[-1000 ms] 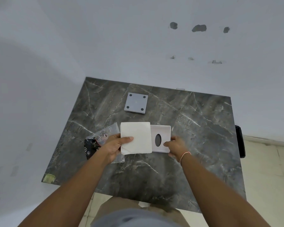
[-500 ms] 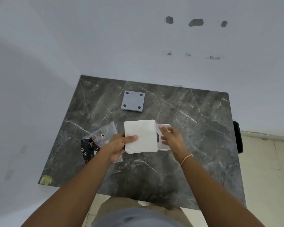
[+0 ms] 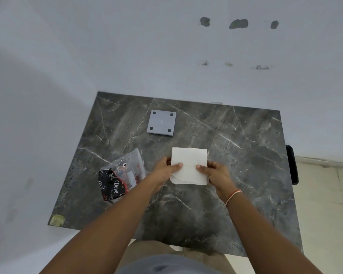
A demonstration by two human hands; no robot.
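A white folded stack of tissue paper [image 3: 189,163] is held over the middle of the dark marble table [image 3: 236,155]. My left hand [image 3: 164,171] grips its left edge, thumb on top and fingers underneath. Gripping the right edge in the same way is my right hand [image 3: 216,174]. The white box with the oval opening is hidden under the tissue; only a thin sliver shows at the tissue's upper right corner [image 3: 207,153].
A torn clear and black wrapper [image 3: 119,175] lies just left of my left hand. A grey square plate with four dark dots [image 3: 162,123] sits further back. A black object [image 3: 292,165] hangs at the table's right edge. The wall stands close behind and to the left.
My right hand moved from the box's right side onto the tissue's right edge. The tissue stack shifted right and now covers the box and its oval opening.
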